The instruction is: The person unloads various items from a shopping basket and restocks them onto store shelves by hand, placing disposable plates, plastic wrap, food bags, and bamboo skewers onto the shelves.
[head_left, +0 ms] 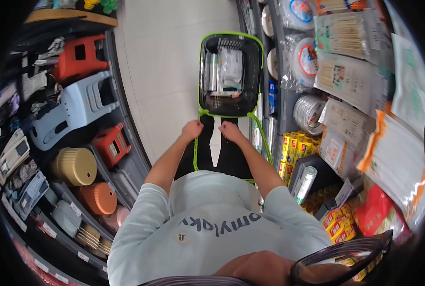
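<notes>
A black shopping basket (205, 97) with a bright green rim stands on the floor ahead of me. In it lie a clear-wrapped white package (231, 64), a silvery roll-shaped pack (213, 71) and smaller packets. The basket's green handle (265, 138) is folded down towards my legs. My left hand (192, 129) is closed beside the handle's left arm, close to the basket's near edge; whether it grips the handle is unclear. My right hand (230, 131) is also closed, between the handle's two arms. What its fingers hold, if anything, is hidden.
Shelves on the left carry a blue plastic stool (81, 102), red stools (79, 57) and a gold tub (76, 167). On the right hang packs of wooden sticks (341, 33), above yellow boxes (296, 148) and a wrapped roll (307, 181). Pale floor tiles (160, 62) run between.
</notes>
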The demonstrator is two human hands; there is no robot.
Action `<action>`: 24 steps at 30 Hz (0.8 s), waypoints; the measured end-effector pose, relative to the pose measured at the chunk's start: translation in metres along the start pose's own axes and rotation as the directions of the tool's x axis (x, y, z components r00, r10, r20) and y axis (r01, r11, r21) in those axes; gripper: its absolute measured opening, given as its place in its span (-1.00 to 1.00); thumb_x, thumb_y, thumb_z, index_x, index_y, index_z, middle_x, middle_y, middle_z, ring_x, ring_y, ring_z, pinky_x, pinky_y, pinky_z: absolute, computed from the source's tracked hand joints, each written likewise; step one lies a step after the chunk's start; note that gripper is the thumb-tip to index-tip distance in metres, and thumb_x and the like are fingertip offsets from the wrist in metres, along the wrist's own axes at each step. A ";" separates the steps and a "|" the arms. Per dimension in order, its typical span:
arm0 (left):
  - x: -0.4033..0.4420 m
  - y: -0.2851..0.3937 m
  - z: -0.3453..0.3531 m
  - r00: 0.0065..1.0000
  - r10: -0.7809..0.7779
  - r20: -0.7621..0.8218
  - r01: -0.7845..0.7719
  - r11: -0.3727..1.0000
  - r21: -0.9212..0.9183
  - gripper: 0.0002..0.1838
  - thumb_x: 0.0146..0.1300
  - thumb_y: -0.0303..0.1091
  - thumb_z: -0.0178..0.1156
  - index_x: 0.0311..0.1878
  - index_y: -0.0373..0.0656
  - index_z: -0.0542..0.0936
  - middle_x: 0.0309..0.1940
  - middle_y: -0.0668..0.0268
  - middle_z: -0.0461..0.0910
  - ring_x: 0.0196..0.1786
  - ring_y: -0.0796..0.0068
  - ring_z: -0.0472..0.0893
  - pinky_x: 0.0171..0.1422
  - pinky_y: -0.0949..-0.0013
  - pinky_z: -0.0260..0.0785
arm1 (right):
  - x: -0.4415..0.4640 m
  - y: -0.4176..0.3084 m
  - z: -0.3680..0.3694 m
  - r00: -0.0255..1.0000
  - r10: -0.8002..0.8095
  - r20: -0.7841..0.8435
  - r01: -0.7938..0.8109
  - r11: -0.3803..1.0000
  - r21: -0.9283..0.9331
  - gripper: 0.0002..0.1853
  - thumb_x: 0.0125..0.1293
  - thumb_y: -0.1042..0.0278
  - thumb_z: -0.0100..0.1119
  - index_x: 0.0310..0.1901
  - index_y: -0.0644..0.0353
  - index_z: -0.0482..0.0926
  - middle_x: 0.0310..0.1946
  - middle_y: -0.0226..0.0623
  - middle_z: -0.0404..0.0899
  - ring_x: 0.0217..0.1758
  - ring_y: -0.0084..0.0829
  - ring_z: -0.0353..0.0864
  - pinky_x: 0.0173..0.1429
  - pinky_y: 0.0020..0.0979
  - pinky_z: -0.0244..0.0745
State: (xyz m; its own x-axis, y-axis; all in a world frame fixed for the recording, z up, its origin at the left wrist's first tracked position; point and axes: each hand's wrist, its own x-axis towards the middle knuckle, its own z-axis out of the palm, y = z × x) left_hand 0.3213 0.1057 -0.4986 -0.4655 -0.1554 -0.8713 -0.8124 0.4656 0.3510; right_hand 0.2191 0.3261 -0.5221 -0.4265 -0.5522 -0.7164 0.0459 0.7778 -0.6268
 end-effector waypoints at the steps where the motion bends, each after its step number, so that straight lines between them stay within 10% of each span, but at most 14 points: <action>1: 0.020 -0.008 0.006 0.999 -0.034 -0.024 0.034 0.999 -0.015 -0.59 0.29 -0.03 0.05 -0.06 -0.14 0.67 -0.08 0.00 0.67 0.06 -0.06 0.63 0.19 0.01 0.46 | 0.014 0.015 0.004 0.999 -0.034 -0.007 0.034 0.999 -0.013 -0.67 0.35 0.11 0.18 -0.37 0.26 0.53 -0.58 -0.21 0.60 -0.58 -0.39 0.63 -0.39 -0.26 0.55; 9: 0.114 0.023 0.032 0.989 0.050 -0.139 -0.077 0.979 -0.191 -0.69 0.30 -0.16 0.10 -0.16 -0.24 0.63 -0.21 -0.07 0.66 -0.06 -0.10 0.63 0.05 0.04 0.47 | 0.138 0.091 -0.085 0.984 0.168 0.057 -0.135 0.917 -0.376 -0.64 0.27 0.09 0.11 -0.17 0.24 0.67 -0.12 0.10 0.66 -0.02 0.13 0.65 0.14 0.02 0.54; 17: 0.185 0.023 0.101 0.982 -0.065 -0.179 0.005 0.948 -0.317 -0.76 0.29 -0.23 0.13 -0.22 -0.23 0.61 -0.27 -0.07 0.66 -0.12 -0.15 0.63 -0.02 0.02 0.47 | 0.209 0.173 -0.131 0.929 0.367 -0.052 -0.352 0.917 0.188 -0.61 0.28 -0.01 0.21 -0.24 0.23 0.64 -0.22 0.01 0.70 -0.07 0.06 0.68 -0.03 -0.04 0.55; 20: 0.182 0.034 0.110 0.991 -0.047 -0.124 0.010 0.958 -0.288 -0.79 0.27 -0.24 0.14 -0.25 -0.19 0.61 -0.27 -0.05 0.66 -0.11 -0.12 0.64 0.02 -0.01 0.48 | 0.211 0.170 -0.121 0.933 0.356 -0.056 -0.354 0.934 0.036 -0.69 0.34 0.11 0.18 -0.24 0.25 0.58 -0.38 -0.12 0.68 -0.39 -0.25 0.72 -0.25 -0.25 0.58; 22: 0.188 0.039 0.121 0.983 -0.012 -0.183 -0.029 0.976 -0.217 -0.84 0.24 -0.30 0.16 -0.26 -0.16 0.62 -0.26 0.02 0.67 -0.13 -0.09 0.65 0.00 0.00 0.49 | 0.212 0.139 -0.118 0.931 0.301 -0.207 -0.365 0.780 -0.508 -0.68 0.31 0.08 0.17 -0.19 0.22 0.59 -0.25 -0.03 0.70 -0.13 -0.03 0.71 -0.06 -0.11 0.58; 24: 0.195 0.041 0.131 0.966 0.041 -0.254 -0.083 0.984 -0.157 -0.85 0.25 -0.29 0.16 -0.24 -0.14 0.60 -0.23 0.01 0.63 -0.12 -0.08 0.63 -0.03 -0.04 0.49 | 0.235 0.152 -0.109 0.939 0.299 -0.173 -0.345 0.808 -0.478 -0.67 0.29 0.07 0.17 -0.18 0.20 0.59 -0.20 -0.01 0.69 -0.04 0.04 0.66 0.02 -0.06 0.55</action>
State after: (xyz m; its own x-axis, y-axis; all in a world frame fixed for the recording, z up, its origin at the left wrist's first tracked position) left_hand 0.2434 0.2086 -0.6992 -0.5724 -0.3521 -0.7405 -0.8159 0.3345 0.4717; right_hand 0.0271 0.3470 -0.7520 -0.5426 -0.2340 -0.8068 -0.2477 0.9623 -0.1125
